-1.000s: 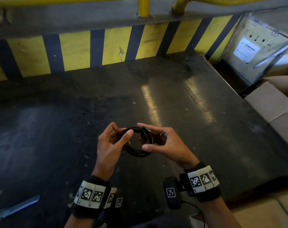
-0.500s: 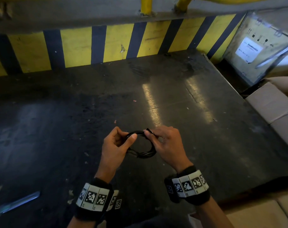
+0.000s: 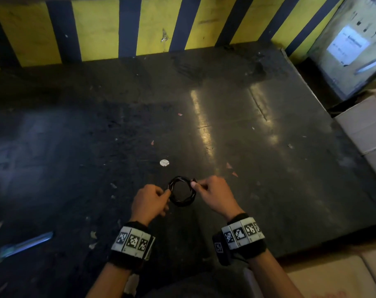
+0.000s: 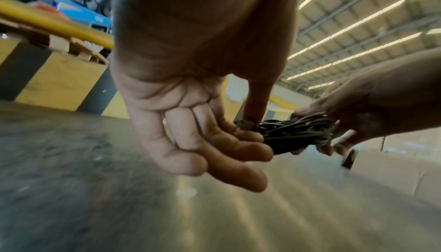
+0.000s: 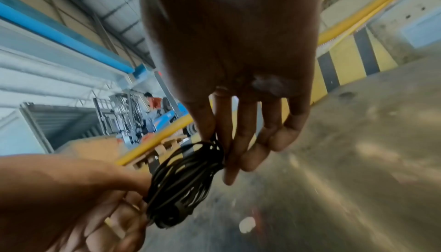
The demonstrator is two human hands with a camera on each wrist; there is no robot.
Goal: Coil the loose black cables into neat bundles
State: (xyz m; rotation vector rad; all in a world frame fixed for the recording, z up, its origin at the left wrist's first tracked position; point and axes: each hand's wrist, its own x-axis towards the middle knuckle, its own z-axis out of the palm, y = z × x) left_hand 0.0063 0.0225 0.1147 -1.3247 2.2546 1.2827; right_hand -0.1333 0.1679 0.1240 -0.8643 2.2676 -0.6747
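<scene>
A black cable wound into a small round coil [image 3: 182, 192] hangs between my two hands just above the dark floor. My left hand [image 3: 152, 200] pinches the coil's left side between thumb and fingers. My right hand [image 3: 213, 193] pinches its right side, close to a short cable end that sticks up. In the left wrist view the coil [image 4: 293, 133] shows edge-on past my left hand [image 4: 241, 129]. The right wrist view shows the coil [image 5: 183, 178] as several black loops under my right hand [image 5: 222, 150].
The dark floor [image 3: 268, 168] is scuffed, with a small white disc [image 3: 164, 162] just beyond the coil and bits of debris. A yellow-and-black striped barrier [image 3: 139, 29] closes the far side. Cardboard boxes [image 3: 367, 130] lie at the right, a shiny strip [image 3: 26, 244] at the lower left.
Both hands have lowered with the coil toward the floor and turned palm-down. The coil now lies flatter, and my right hand's fingers have closed onto its right side.
</scene>
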